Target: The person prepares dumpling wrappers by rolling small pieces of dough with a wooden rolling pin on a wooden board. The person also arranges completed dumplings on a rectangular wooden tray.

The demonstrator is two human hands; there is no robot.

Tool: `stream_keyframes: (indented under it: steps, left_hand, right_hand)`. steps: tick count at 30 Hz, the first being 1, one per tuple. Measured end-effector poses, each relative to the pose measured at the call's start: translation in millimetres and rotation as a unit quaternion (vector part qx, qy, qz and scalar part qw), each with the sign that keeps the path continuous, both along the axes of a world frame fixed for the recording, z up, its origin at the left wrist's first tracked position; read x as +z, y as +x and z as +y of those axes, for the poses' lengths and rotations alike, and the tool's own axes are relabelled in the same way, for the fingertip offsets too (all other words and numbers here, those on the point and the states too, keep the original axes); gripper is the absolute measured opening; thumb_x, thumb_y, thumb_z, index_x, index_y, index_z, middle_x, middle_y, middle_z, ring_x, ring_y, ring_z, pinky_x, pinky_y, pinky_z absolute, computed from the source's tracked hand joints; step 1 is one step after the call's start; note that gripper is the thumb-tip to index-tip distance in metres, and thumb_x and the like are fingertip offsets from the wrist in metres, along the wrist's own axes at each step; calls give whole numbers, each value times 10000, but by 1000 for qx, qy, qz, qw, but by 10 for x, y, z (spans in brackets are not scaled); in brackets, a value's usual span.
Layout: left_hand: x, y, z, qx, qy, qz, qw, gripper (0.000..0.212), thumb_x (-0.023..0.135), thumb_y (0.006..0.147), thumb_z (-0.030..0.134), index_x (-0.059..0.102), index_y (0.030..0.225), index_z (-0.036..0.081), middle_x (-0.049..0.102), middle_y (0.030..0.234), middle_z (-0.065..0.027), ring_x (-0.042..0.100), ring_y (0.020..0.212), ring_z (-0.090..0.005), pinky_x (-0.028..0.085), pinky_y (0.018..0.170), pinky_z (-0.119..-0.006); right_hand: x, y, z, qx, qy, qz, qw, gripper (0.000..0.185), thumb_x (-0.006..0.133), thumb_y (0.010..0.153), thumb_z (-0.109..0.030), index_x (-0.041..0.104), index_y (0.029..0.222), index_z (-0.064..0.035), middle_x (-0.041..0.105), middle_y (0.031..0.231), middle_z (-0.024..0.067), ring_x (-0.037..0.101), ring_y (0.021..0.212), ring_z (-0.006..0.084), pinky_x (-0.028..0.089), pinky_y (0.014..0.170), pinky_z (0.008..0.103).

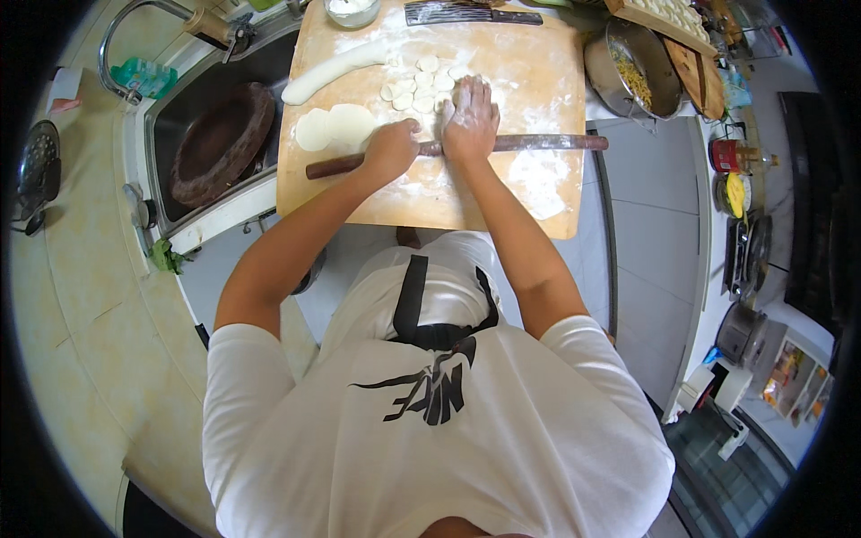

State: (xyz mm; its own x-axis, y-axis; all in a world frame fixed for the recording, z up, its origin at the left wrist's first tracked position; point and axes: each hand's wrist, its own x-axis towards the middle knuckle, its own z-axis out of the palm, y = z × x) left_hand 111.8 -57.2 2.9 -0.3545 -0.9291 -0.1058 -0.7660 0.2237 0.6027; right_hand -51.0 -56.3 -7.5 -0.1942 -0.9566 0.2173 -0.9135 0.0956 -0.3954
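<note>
My left hand (393,151) lies across the dark wooden rolling pin (551,142) with its fingers curled; what is under them is hidden. My right hand (472,121), dusted with flour, is flat with fingers stretched forward. Its heel is over the pin, and its fingertips are among small flattened dough pieces (424,79). Two thin, round dough wrappers (350,123) overlap to the left of my left hand. Behind them a thick dough rope (336,70) lies at a slant. All this sits on a floured wooden board (430,208).
At the board's far edge are a cleaver (447,13) and a glass bowl of white powder (352,12). A metal pot (605,74) with yellowish filling stands right, below a wooden tray of dumplings (662,20). On the left, a sink (158,134) holds a large brown pan (222,144).
</note>
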Motion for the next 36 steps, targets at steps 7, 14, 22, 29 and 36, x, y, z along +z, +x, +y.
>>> stream_keyframes:
  steps: [7,14,22,29,36]
  left_hand:
    - [-37,250,21,0,51,-53,997,167,670,837,197,648,890,40,685,872,-176,657,848,-362,506,729,-465]
    - [-29,243,194,46,105,97,989,316,656,822,125,634,1102,-19,696,930,-207,677,846,-355,539,783,-414]
    - [-130,227,-131,-56,59,-67,994,203,659,828,191,681,957,36,697,912,-190,666,845,-362,523,758,-439]
    - [-322,396,23,15,191,127,973,212,656,833,157,679,992,19,707,943,-166,678,868,-310,527,795,-405]
    - [-73,13,-227,-54,105,-90,989,250,670,819,227,695,956,19,703,922,-191,675,869,-345,527,800,-409]
  right_hand:
    - [7,-94,1053,111,40,58,991,546,520,943,-331,476,1396,-29,404,1497,150,338,1395,349,250,1104,579]
    - [12,56,381,53,14,41,998,569,444,958,-333,417,1440,-31,353,1533,148,305,1421,319,236,1153,498]
    - [14,49,547,98,37,53,993,585,475,963,-394,423,1450,-74,335,1543,144,291,1426,321,226,1146,515]
    - [20,22,810,116,6,73,991,517,463,954,-285,445,1440,-111,386,1522,104,347,1392,341,249,1118,543]
    - [-49,61,202,80,-5,29,996,552,448,966,-366,419,1463,-127,343,1542,141,288,1431,330,219,1158,521]
